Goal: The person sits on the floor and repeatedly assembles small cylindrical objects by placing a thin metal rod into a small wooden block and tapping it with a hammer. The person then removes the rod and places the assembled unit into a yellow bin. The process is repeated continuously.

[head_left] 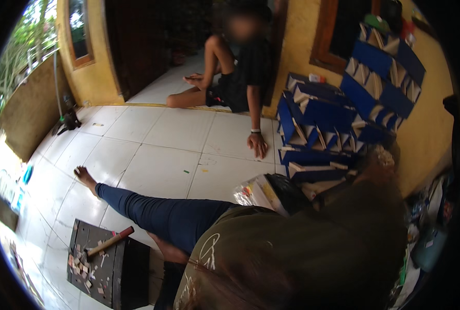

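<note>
My right arm, in an olive sleeve (338, 232), stretches out to the right. At its end my right hand (378, 169) is dark and blurred, beside the lower right of a stack of blue panels with pale wooden strips (317, 134). Small pale pieces (386, 156) show right at the hand; whether it grips them I cannot make out. My left hand does not show clearly; a patch of bare skin (169, 251) by my leg could be an arm or a foot. Near it, a hammer (111, 243) lies across a dark wooden block (98, 258) strewn with small wood chips (82, 266).
Another person (240, 67) sits in the doorway, one hand (257, 144) on the white tiled floor (162, 134). More blue-and-wood pieces (379, 72) lean against the yellow wall. Clear and black plastic bags (284, 191) lie beside me. My leg (162, 212) extends left.
</note>
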`<state>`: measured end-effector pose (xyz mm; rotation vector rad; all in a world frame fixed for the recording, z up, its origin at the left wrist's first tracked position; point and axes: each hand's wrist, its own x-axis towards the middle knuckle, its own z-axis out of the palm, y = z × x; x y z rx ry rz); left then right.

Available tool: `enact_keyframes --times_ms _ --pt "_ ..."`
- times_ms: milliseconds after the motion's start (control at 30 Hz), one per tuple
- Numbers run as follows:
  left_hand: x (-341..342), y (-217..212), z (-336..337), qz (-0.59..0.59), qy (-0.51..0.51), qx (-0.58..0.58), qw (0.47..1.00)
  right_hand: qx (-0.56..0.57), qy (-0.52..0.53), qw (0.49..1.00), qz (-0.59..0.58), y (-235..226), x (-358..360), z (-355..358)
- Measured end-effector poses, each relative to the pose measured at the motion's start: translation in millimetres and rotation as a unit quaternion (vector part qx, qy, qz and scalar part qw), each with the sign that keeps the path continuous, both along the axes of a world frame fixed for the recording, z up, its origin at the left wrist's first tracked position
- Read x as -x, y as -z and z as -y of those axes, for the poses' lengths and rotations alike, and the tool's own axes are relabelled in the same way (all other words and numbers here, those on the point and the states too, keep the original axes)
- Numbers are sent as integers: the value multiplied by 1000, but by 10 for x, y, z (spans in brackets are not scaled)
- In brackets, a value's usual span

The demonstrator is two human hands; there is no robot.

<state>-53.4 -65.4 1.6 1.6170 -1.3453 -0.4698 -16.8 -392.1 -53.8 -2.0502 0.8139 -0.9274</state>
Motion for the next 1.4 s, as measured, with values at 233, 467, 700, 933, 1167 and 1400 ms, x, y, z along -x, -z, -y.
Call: enact_keyframes --times_ms 233,467,700,933,1167,1400 --pt "-775 948 -1777 -20 -237 -179 955 -16 2 1000 17 -213 -466 153" --pt "-1022 1427 -2558 -30 -310 -234 921 -53 -10 998 38 71 -1220 827" --pt "-1040 1505 -2525 -28 -309 -225 923 -171 422 802 -388 -1986 4134 -1381" --pt "-1030 1498 -2548 -24 -316 -228 921 -220 454 618 -602 -4082 7130 -2308" --pt "-1052 1465 -2600 -8 -324 -229 918 145 225 717 -644 -4411 3994 -1710" --pt "-1060 1231 -2637 20 -334 -252 908 304 135 802 -496 -2836 3388 -817"
